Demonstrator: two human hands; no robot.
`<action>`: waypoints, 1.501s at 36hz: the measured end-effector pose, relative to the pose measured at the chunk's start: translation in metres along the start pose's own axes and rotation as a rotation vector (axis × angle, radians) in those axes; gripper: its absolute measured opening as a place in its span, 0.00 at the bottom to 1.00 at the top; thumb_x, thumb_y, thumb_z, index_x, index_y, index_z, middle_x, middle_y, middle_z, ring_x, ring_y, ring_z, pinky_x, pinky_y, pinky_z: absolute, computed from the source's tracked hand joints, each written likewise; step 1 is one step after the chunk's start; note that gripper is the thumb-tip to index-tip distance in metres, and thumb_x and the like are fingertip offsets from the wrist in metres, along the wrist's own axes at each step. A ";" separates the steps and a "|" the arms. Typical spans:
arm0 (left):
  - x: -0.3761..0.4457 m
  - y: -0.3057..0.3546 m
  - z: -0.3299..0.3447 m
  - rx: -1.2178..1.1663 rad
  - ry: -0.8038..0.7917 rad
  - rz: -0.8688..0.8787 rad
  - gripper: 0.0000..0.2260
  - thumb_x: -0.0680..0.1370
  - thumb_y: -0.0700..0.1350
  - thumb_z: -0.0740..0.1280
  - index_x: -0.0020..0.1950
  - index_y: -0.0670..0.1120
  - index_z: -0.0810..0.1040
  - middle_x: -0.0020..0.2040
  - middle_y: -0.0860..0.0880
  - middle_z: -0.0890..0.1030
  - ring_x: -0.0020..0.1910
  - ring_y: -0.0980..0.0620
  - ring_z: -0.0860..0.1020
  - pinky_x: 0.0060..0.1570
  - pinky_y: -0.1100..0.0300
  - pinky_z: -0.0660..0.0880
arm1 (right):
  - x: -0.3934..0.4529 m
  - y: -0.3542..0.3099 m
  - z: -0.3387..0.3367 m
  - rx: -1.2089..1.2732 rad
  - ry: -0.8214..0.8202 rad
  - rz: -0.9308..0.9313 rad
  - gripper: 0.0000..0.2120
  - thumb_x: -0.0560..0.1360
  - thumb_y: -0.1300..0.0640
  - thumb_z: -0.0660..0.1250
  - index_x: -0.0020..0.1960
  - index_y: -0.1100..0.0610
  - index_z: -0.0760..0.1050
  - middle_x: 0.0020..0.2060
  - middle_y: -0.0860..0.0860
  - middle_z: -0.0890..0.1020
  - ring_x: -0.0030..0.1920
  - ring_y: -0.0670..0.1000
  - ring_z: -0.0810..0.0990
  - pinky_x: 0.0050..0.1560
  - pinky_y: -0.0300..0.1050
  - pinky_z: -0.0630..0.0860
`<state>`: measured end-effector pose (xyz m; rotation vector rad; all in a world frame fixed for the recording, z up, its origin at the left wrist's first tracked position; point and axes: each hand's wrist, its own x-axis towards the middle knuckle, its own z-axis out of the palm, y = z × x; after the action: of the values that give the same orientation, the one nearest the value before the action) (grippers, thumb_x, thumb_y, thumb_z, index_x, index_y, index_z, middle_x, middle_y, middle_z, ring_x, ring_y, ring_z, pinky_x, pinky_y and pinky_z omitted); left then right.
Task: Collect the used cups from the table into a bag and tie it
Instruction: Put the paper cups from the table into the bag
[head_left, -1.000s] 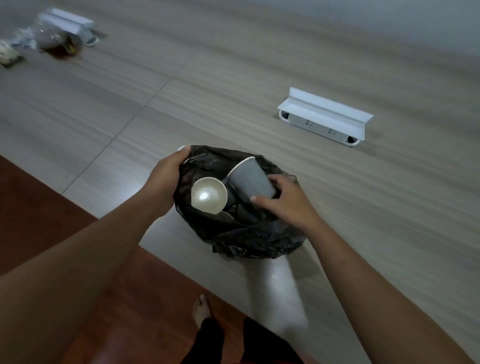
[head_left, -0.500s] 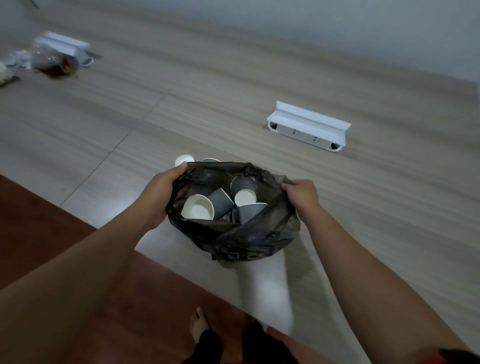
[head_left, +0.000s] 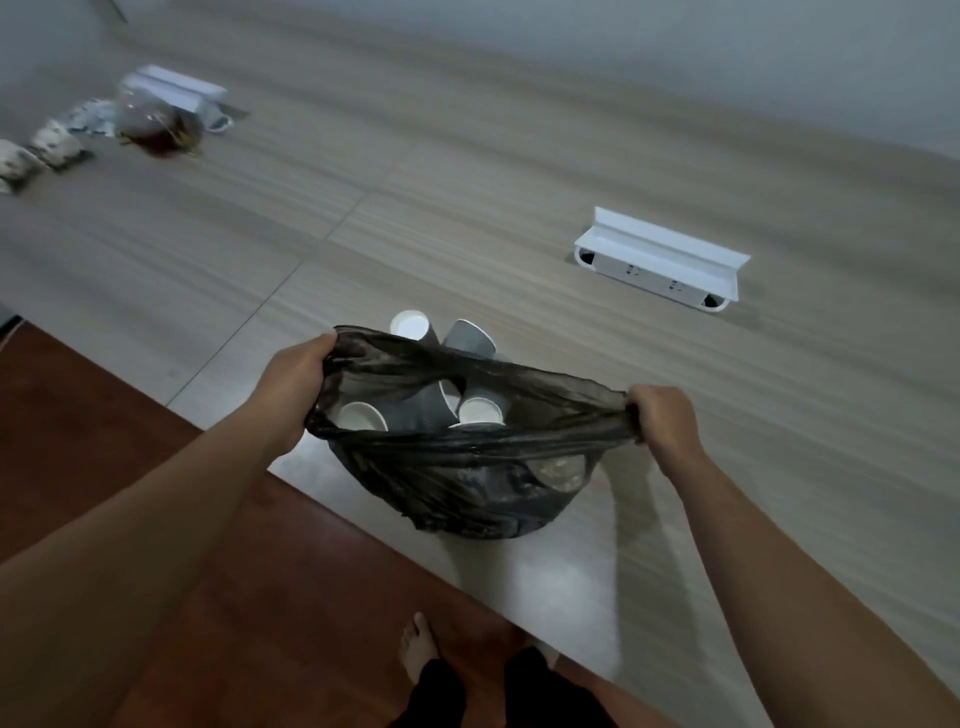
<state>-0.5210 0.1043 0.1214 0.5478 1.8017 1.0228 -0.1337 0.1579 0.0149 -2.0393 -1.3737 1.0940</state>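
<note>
Head view looks down on a black plastic bag (head_left: 467, 483) resting near the front edge of a long wood-grain table (head_left: 467, 208), its mouth pulled wide and flat between two hands. Inside the opening several grey paper cups (head_left: 415, 410) with white interiors lie tumbled together; the rim of another shows through a thin patch of the plastic low on the right side. The left hand (head_left: 291, 384) is closed on the bag's left rim, fingers curled over the gathered plastic. The right hand (head_left: 665, 415) is closed in a fist on the right rim, drawing it out to a stretched point. Just behind the bag, on the tabletop, two more cups (head_left: 441, 332) stand side by side, one tilted with its white inside facing the camera, the other showing its grey wall. Farther back and to the right sits a white socket box (head_left: 660, 260) with its lid raised. At the far left end of the table lie a second white box (head_left: 176, 91), a clear bag of brownish contents (head_left: 156, 124) and some crumpled wrappers (head_left: 47, 150), all blurred. Below the table edge a reddish floor (head_left: 156, 467) shows a bare foot (head_left: 418, 649) and dark trouser legs.
</note>
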 end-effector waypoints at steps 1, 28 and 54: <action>0.000 0.000 0.002 0.003 -0.005 0.006 0.17 0.79 0.53 0.64 0.35 0.46 0.82 0.22 0.51 0.78 0.17 0.53 0.74 0.18 0.69 0.67 | 0.004 -0.006 0.002 -0.055 0.024 -0.034 0.07 0.70 0.62 0.65 0.33 0.60 0.74 0.35 0.63 0.80 0.37 0.60 0.80 0.36 0.49 0.73; 0.029 0.003 0.028 0.284 -0.149 0.012 0.13 0.78 0.55 0.65 0.45 0.48 0.83 0.38 0.49 0.87 0.37 0.48 0.85 0.41 0.57 0.78 | 0.052 -0.092 0.115 0.208 -0.077 -0.122 0.13 0.76 0.49 0.70 0.36 0.56 0.78 0.33 0.52 0.79 0.36 0.50 0.75 0.39 0.43 0.69; 0.033 0.001 0.009 0.189 -0.332 0.036 0.16 0.79 0.59 0.64 0.51 0.49 0.84 0.44 0.47 0.87 0.42 0.50 0.86 0.44 0.56 0.78 | -0.068 -0.126 0.102 0.091 -0.385 -0.352 0.12 0.69 0.43 0.76 0.41 0.52 0.86 0.30 0.46 0.84 0.28 0.40 0.78 0.32 0.38 0.78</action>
<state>-0.5274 0.1329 0.1035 0.8182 1.6027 0.7383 -0.2992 0.1406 0.0708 -1.4942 -1.7484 1.3985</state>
